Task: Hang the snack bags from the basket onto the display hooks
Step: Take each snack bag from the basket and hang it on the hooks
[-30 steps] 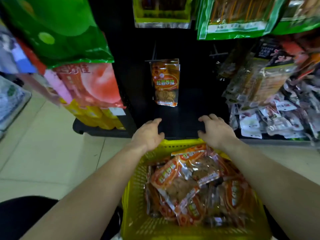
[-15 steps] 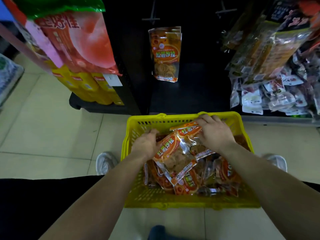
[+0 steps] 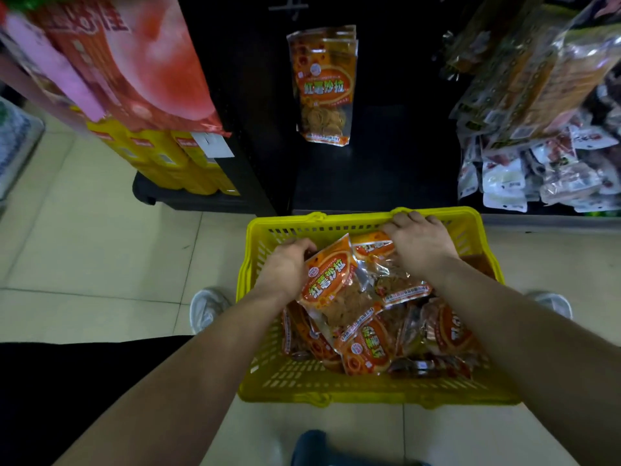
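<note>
A yellow plastic basket [image 3: 369,385] stands on the floor, filled with several orange snack bags. My left hand [image 3: 285,267] grips the left edge of the topmost orange snack bag [image 3: 331,280]. My right hand [image 3: 420,243] lies on a second orange bag [image 3: 386,260] near the basket's far rim, fingers curled over its top. Above, a few matching orange bags [image 3: 322,85] hang from a display hook [image 3: 289,6] on the dark panel.
Red, pink and yellow packs [image 3: 134,79] hang at the left on a black stand. Packed snack bags [image 3: 537,129] crowd the right rack. Pale tiled floor [image 3: 84,247] surrounds the basket. My shoes [image 3: 208,307] flank the basket.
My view has tilted down from the shelf to the basket. Both hands dropped from the basket's far rim into it, and the left hand has closed on the top bag.
</note>
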